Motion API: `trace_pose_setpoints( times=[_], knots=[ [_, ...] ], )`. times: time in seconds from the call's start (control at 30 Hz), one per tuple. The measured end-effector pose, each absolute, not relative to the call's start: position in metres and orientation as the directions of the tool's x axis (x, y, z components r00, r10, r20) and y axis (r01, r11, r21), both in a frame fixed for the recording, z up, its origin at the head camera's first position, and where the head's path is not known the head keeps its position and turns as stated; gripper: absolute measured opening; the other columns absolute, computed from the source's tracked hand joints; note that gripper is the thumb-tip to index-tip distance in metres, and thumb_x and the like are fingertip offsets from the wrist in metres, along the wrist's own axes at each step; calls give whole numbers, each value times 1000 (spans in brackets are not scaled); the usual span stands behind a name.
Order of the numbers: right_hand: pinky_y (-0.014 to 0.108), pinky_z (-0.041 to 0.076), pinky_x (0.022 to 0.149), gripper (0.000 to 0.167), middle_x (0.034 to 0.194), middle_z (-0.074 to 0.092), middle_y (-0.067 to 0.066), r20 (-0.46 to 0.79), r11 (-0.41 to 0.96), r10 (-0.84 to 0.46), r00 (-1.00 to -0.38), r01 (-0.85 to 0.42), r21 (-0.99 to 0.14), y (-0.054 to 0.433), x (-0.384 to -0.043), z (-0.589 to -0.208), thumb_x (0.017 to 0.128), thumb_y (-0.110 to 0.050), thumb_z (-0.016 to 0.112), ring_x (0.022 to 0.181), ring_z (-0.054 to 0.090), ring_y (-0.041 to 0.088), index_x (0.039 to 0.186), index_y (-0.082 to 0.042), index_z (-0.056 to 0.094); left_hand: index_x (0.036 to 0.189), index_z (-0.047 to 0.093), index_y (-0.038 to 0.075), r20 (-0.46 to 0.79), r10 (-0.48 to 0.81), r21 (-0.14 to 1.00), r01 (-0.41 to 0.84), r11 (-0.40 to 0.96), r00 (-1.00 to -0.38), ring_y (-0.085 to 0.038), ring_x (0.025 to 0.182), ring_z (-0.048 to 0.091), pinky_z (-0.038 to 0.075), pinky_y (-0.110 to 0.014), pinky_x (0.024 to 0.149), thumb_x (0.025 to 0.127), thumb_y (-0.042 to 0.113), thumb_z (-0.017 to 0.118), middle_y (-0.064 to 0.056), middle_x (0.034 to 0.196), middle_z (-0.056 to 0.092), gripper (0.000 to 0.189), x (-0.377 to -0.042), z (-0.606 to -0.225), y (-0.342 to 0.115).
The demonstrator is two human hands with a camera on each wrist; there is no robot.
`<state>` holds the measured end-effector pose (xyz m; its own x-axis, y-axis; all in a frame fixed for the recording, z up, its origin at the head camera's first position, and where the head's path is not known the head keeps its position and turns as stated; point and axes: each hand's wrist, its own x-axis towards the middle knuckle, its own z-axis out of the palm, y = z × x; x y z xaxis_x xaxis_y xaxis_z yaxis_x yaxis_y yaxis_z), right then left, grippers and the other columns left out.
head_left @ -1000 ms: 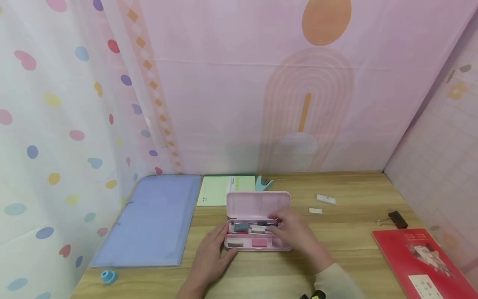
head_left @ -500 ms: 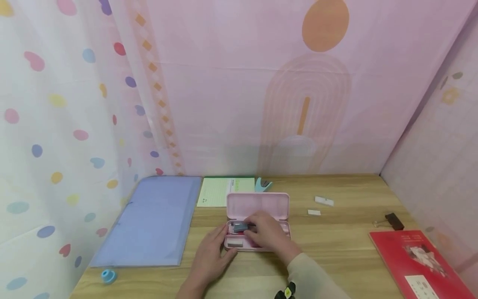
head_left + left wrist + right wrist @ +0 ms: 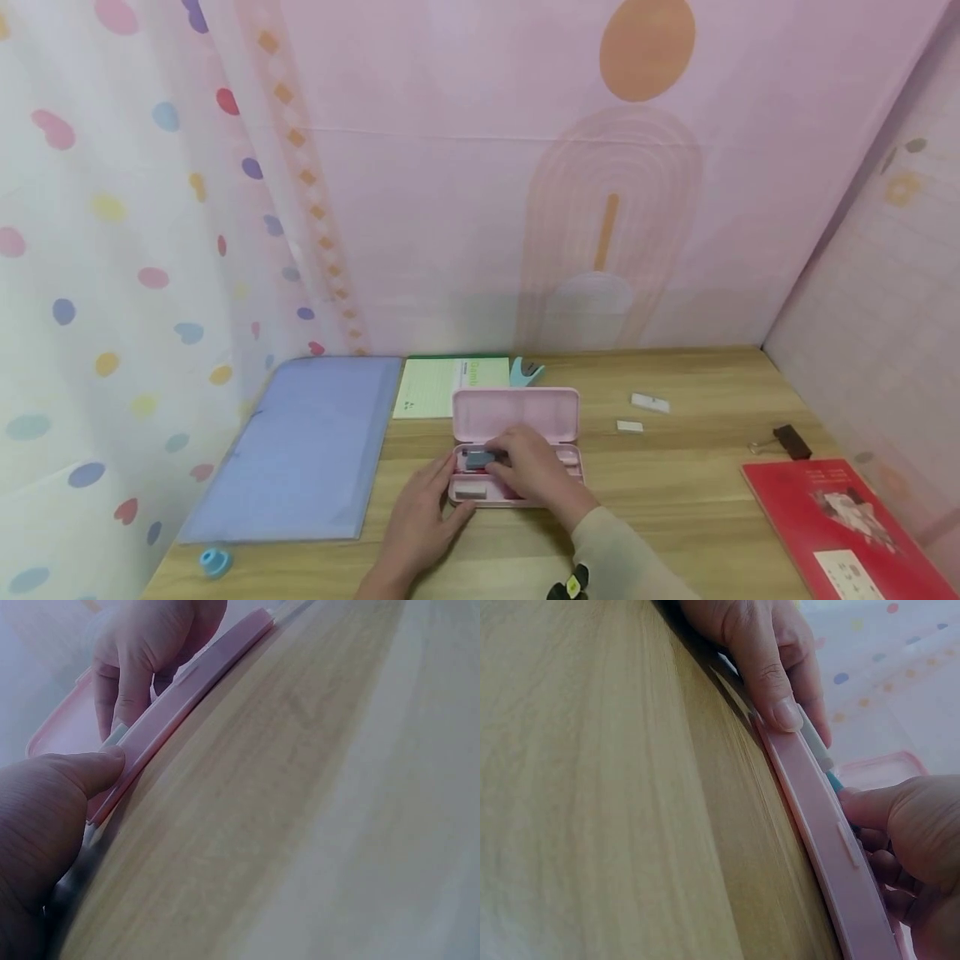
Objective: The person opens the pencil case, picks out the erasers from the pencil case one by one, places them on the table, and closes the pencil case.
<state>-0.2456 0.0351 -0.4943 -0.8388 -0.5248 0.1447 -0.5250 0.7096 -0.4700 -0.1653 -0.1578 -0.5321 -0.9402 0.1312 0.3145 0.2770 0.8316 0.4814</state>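
A pink pencil case lies with its lid up at the middle of the table. My left hand grips its left end, thumb at the front rim and fingers along the side. Inside the back compartment, my right hand pinches a small blue-grey block between thumb and fingers; the right wrist view shows the thumb at its teal end. A whitish block sits in the front compartment, close to the left thumb. Much of the case's contents is hidden under the right hand.
Behind the case are a green notebook and a light-blue stapler-like tool. A blue folder and blue knob lie left. Two white blocks, a black binder clip and a red book lie right.
My right hand has moved left from the case's right end to the blue-grey block and now covers the pink block in front. My left hand has stayed at the left end.
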Motion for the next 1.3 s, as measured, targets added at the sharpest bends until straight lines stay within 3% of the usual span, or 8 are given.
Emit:
trace_pose_setpoints(
  times=[0.33,0.5,0.63,0.8,1.1,1.3],
  knots=[
    [34,47,96,26,109,56,-6,100,715,-527,-844,-504,-485,37,-242,-489,89,-27,69,104,49,12,113,-16,67,145,42,8,294,123,486,260,834,-948,-26,130,44,36,-47,108,85,47,68,-6,148,44,76,-165,-532,-156],
    [35,48,95,23,112,56,-6,163,682,-534,-830,-536,-498,53,-235,-486,92,-25,66,106,50,12,113,-19,62,145,42,8,276,125,484,250,838,-953,-27,131,43,33,-48,110,86,48,67,-7,147,44,76,-165,-534,-155],
    [37,49,92,23,110,57,-6,235,641,-515,-825,-552,-533,84,-229,-482,93,-23,64,104,52,11,115,-18,60,146,41,9,271,121,484,244,840,-955,-27,133,41,30,-48,112,87,48,66,-7,147,44,75,-166,-534,-154],
    [40,52,88,25,107,57,-7,250,639,-424,-870,-483,-598,136,-226,-480,92,-17,65,100,56,13,116,-16,61,146,41,9,268,115,478,236,846,-957,-27,133,41,29,-49,112,87,47,66,-7,148,43,75,-166,-533,-154],
    [53,50,89,30,118,59,12,268,718,-263,-927,-374,-587,236,-244,-497,94,-9,60,108,57,32,124,-6,57,146,41,8,274,110,470,233,851,-955,-27,134,40,30,-48,112,86,48,66,-6,148,43,76,-166,-534,-157],
    [53,50,90,28,118,58,20,307,747,-195,-932,-344,-569,268,-254,-510,92,-2,61,107,57,38,120,2,59,145,42,7,280,110,479,238,845,-954,-29,132,42,32,-50,110,86,48,66,-8,147,44,76,-166,-535,-157]
  ],
)
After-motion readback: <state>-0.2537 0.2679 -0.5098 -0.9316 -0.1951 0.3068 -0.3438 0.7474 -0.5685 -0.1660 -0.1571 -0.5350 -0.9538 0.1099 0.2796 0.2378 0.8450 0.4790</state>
